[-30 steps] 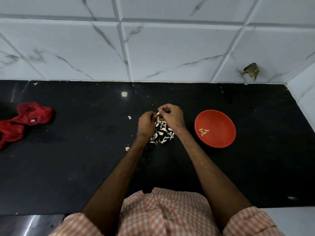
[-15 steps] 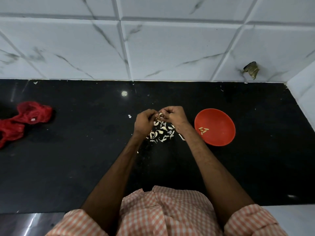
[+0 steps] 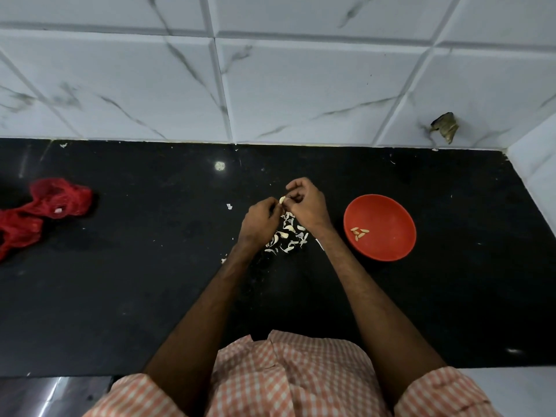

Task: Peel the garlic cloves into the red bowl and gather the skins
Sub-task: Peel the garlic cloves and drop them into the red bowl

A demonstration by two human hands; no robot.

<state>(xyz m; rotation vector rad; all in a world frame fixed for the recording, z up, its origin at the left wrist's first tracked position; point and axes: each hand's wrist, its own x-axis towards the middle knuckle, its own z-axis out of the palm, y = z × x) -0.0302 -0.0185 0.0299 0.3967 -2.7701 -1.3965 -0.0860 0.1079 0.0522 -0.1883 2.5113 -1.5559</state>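
Mid-peel at the centre of a black countertop [image 3: 150, 281]. Pinched between the curled fingertips of left hand [image 3: 260, 219] and right hand [image 3: 307, 206]: one pale garlic clove [image 3: 282, 200], just above a heap of loose skins [image 3: 287, 239]. To the right, near the right wrist, a red bowl [image 3: 388, 212] with a few peeled cloves [image 3: 359, 232]. Far left, a red mesh bag [image 3: 45, 206]. Next, probably: stripping the remaining skin, then reaching right to drop the clove into the bowl.

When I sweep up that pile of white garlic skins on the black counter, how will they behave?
Probably very light and floppy: the thin, curled white garlic skins lie loosely heaped, so a flat push may scatter some. A stray white flake already sits apart on the black counter, suggesting they drift easily.
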